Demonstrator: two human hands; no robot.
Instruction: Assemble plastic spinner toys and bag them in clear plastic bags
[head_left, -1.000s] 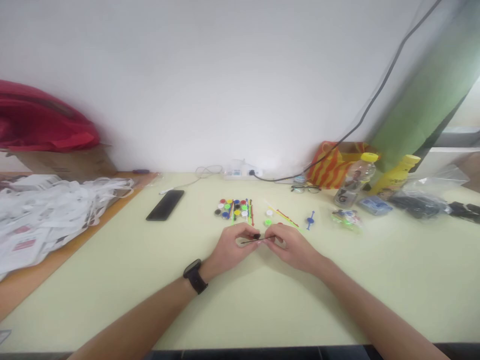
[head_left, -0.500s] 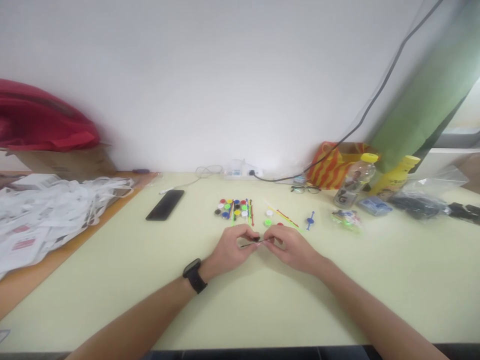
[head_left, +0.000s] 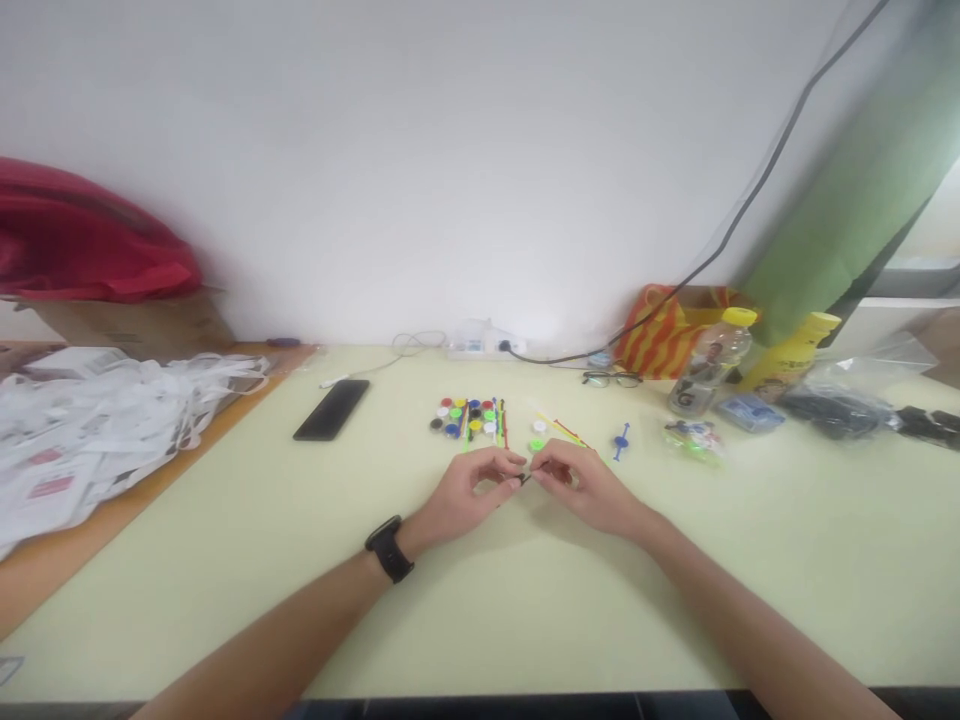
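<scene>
My left hand [head_left: 474,490] and my right hand [head_left: 589,487] meet over the table, thumbs and fingers pinched close together. Between their fingertips is a small thin black piece [head_left: 523,479], mostly covered by the fingers, so its full shape cannot be made out. Just beyond my left hand lie rows of small coloured discs [head_left: 456,413], with thin coloured sticks [head_left: 501,425] among them. Past my right hand are a white disc [head_left: 539,427], a green disc [head_left: 536,444] and more thin sticks [head_left: 570,431]. A blue stick with a disc at its middle [head_left: 621,442] lies to the right.
A black phone [head_left: 331,410] lies at left, beside white bags [head_left: 112,430]. Along the wall are a power strip [head_left: 480,345] and glasses [head_left: 611,379]. At right stand a striped bag [head_left: 649,325], a clear bottle [head_left: 705,370] and a yellow bottle [head_left: 787,360], near plastic packets [head_left: 694,437].
The black stick that stuck out left past my left fingers no longer shows there. My right hand has shifted slightly up and tilted, now covering the red disc. My left hand stays nearly in place.
</scene>
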